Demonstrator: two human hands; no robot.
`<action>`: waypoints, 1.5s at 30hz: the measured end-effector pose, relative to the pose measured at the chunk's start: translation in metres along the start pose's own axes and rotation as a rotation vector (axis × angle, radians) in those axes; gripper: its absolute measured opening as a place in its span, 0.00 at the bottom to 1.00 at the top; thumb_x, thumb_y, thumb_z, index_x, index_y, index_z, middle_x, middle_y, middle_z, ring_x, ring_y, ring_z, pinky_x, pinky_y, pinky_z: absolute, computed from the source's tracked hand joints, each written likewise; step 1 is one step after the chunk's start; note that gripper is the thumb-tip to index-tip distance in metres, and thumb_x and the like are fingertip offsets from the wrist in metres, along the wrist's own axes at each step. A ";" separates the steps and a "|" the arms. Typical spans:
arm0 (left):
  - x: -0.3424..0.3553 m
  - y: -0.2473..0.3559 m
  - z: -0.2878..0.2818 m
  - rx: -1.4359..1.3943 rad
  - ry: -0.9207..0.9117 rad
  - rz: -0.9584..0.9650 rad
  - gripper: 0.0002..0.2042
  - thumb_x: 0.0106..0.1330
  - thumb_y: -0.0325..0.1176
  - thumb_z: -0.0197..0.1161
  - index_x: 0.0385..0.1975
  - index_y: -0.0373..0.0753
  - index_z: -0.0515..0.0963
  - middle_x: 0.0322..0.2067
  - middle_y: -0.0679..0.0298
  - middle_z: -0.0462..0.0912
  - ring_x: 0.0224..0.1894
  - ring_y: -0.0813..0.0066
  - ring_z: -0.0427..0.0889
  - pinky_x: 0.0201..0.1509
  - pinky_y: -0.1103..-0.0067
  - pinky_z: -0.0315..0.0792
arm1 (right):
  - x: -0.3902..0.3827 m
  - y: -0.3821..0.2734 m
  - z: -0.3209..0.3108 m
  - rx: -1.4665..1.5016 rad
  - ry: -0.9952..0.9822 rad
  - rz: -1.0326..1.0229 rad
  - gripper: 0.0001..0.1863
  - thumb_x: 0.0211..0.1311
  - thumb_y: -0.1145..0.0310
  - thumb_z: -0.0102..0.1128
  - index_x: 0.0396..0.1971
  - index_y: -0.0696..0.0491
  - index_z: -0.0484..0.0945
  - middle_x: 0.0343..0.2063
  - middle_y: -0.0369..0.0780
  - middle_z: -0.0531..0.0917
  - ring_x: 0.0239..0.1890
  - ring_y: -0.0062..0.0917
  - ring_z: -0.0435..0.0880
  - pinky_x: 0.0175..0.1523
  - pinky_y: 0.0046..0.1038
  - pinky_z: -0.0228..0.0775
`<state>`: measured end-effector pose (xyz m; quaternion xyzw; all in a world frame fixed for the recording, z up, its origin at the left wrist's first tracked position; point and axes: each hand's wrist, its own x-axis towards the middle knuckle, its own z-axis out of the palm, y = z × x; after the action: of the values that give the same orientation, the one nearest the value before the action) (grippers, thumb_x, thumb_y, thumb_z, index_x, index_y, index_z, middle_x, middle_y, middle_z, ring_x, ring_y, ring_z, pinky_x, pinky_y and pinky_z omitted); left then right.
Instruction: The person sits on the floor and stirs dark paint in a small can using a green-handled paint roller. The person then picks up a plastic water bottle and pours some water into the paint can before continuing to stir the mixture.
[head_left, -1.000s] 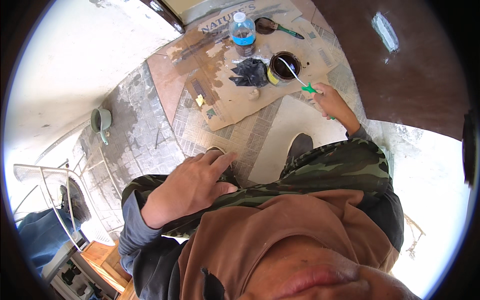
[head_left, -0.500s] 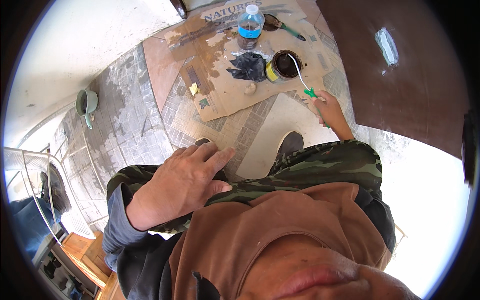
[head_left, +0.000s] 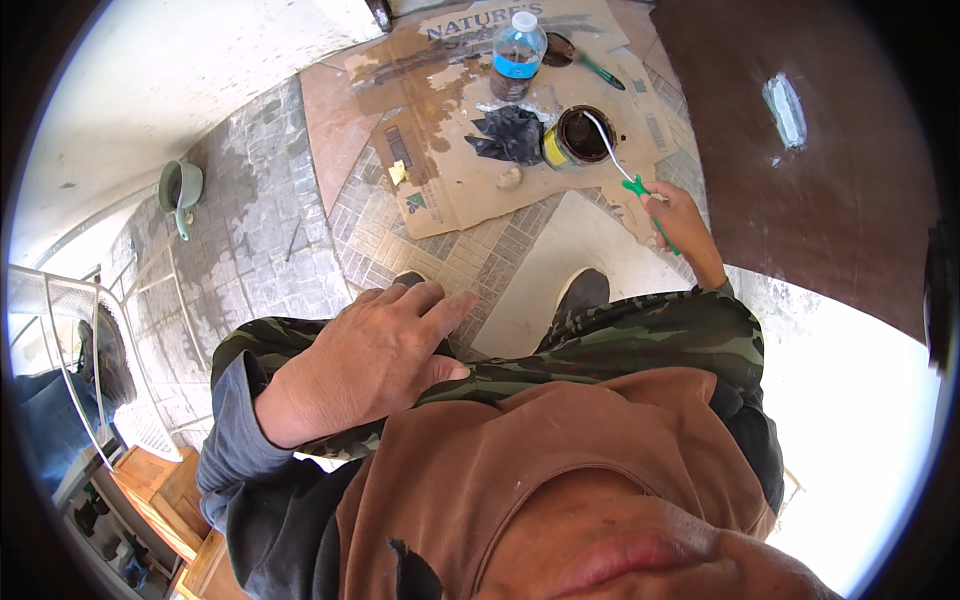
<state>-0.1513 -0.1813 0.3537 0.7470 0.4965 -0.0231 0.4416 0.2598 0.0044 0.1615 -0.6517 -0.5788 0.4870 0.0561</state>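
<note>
My right hand (head_left: 685, 225) is closed around the green handle of a small paint roller (head_left: 654, 213). The roller's bent pale wire reaches into an open can of dark brown paint (head_left: 556, 146) with a yellow label; whatever is on its end is hidden inside. Near my left knee rests my left hand (head_left: 365, 355), palm down, fingers stretched and holding nothing. Beside the can, a crumpled black plastic bag (head_left: 510, 136) lies on a flattened cardboard sheet (head_left: 455, 205).
Behind the bag stands a clear bottle (head_left: 518, 60) with a blue band. A paintbrush (head_left: 590, 66) lies to its right. On the right is a dark brown panel (head_left: 830, 200) with a whitish patch. A green dipper (head_left: 180, 190) sits on wet paving at left.
The view has shifted slightly, so the floor items appear a little to the right. My right hand still holds the roller in the can, and my left hand stays by the knee.
</note>
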 end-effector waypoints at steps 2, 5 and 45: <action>0.000 0.000 0.000 -0.005 -0.004 0.006 0.33 0.71 0.46 0.68 0.71 0.35 0.70 0.60 0.45 0.78 0.60 0.42 0.80 0.65 0.59 0.74 | -0.002 0.018 0.005 0.016 0.066 -0.092 0.20 0.71 0.62 0.63 0.59 0.52 0.83 0.23 0.38 0.80 0.19 0.24 0.80 0.20 0.31 0.68; -0.001 -0.003 0.002 0.009 -0.003 0.029 0.31 0.70 0.43 0.69 0.70 0.38 0.72 0.57 0.48 0.78 0.57 0.44 0.80 0.63 0.60 0.75 | 0.011 0.041 0.020 -0.351 0.337 -0.500 0.20 0.71 0.62 0.63 0.59 0.53 0.83 0.21 0.37 0.78 0.18 0.21 0.78 0.19 0.29 0.65; 0.015 -0.001 0.003 0.031 -0.005 0.047 0.36 0.67 0.46 0.72 0.71 0.33 0.71 0.58 0.44 0.81 0.56 0.42 0.83 0.60 0.60 0.78 | -0.019 0.006 0.027 0.262 -0.057 0.082 0.16 0.75 0.60 0.58 0.54 0.52 0.81 0.23 0.34 0.75 0.18 0.20 0.75 0.22 0.28 0.67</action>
<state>-0.1436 -0.1719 0.3439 0.7652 0.4774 -0.0222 0.4315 0.2481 -0.0258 0.1544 -0.6477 -0.4846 0.5786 0.1044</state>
